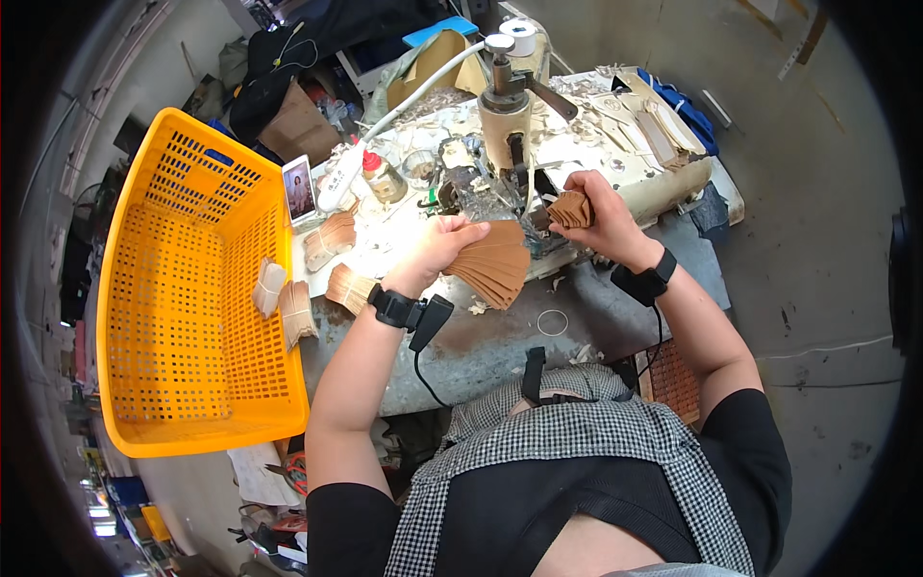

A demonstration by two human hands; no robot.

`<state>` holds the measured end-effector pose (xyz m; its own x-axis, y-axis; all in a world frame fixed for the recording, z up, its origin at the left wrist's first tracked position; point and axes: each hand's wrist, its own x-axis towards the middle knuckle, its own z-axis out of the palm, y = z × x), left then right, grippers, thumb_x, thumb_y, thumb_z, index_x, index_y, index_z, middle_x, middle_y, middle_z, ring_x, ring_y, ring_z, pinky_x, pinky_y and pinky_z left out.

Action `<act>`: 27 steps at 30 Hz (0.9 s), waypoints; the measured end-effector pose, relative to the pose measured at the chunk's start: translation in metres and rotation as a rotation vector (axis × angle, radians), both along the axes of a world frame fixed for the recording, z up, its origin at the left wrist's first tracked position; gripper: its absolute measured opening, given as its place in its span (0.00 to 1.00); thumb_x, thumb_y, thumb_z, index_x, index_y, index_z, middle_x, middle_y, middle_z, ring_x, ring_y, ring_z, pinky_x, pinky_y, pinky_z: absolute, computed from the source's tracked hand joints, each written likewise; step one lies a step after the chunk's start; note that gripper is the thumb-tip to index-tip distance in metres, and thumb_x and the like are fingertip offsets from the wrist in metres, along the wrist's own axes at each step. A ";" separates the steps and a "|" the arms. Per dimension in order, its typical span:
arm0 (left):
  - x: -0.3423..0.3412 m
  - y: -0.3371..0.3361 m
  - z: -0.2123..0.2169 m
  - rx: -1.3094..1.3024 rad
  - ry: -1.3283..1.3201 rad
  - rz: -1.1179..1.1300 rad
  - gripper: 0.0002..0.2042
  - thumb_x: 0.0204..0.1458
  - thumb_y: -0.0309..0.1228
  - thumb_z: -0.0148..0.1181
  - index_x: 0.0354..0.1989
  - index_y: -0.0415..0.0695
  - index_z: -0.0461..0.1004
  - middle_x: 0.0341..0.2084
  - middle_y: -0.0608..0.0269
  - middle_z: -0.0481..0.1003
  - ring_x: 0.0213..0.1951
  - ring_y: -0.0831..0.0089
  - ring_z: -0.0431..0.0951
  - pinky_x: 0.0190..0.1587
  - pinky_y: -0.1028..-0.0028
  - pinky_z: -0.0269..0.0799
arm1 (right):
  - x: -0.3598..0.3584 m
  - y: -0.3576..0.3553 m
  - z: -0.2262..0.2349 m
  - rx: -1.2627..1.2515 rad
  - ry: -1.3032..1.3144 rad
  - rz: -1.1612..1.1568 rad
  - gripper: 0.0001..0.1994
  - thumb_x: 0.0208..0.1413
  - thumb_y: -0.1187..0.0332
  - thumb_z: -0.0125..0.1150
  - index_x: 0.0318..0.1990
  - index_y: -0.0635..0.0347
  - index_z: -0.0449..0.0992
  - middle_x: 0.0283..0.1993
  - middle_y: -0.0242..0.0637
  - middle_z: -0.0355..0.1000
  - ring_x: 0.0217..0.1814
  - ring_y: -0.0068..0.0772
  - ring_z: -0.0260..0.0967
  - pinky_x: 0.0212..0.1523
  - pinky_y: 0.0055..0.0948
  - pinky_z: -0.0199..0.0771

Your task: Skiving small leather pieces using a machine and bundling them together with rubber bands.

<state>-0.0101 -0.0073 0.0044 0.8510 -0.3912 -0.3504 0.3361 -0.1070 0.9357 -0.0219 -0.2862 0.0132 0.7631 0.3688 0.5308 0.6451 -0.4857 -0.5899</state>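
My left hand (444, 250) is closed on a fanned stack of brown leather-like strips (495, 264), its thumb on top. To the right, my right hand (612, 223) grips a smaller stack of similar brown pieces (571, 210), their ends toward the machine. The two stacks are apart. Just beyond them stands a bench machine (505, 120) with a black lever and a round top knob. Left of my left hand lie a tied bundle of strips (350, 288) and a second bundle (330, 239). A loose pale ring (552, 322) rests on the table's near part.
A yellow perforated basket (202, 438) stands at the left, with a brown bundle (297, 315) and a paler bundle (268, 288) by its right side. Behind are a red-capped bottle (385, 180), a phone (300, 188) and a white lamp arm (423, 88). Scraps (615, 120) litter the machine's bed.
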 end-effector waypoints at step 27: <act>0.000 -0.015 -0.001 0.099 -0.086 0.080 0.12 0.51 0.39 0.65 0.22 0.44 0.75 0.18 0.72 0.75 0.19 0.86 0.70 0.22 0.82 0.63 | 0.004 0.008 -0.005 -0.165 -0.120 -0.001 0.24 0.27 0.79 0.69 0.37 0.59 0.65 0.37 0.39 0.63 0.44 0.46 0.60 0.46 0.37 0.61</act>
